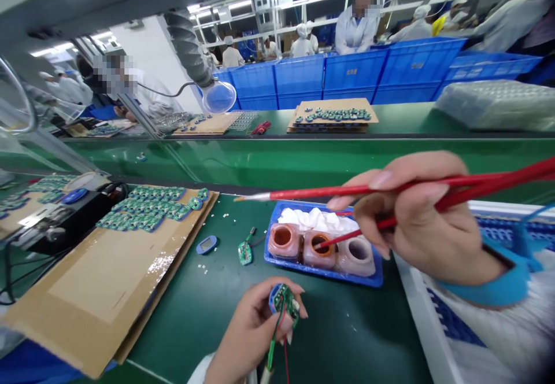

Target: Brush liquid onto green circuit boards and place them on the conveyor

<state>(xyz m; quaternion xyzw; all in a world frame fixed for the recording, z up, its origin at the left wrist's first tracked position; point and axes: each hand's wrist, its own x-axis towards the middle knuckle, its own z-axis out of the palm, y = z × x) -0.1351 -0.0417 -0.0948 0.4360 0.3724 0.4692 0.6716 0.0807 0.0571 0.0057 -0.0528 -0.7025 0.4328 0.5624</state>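
My left hand (249, 320) is closed around a small green circuit board (284, 303) with a blue edge. Red and green wires (274, 343) trail down from the board. My right hand (427, 216) grips red-handled paintbrushes (323, 192); one points left with its bristle tip in the air, and another slants down to the mouth of the middle jar (318, 251). That jar stands between a pinkish left jar (284, 242) and a paler right jar (358, 257) in a blue tray (377, 280). White tissue (312, 220) lies behind the jars.
A loose wired board (245, 253) and a small blue display unit (207, 245) lie on the green table (186, 300). Cardboard (93, 283) at left carries rows of circuit boards (145, 205). A white crate (427, 320) stands at right. Co-workers and blue bins (299, 77) are beyond.
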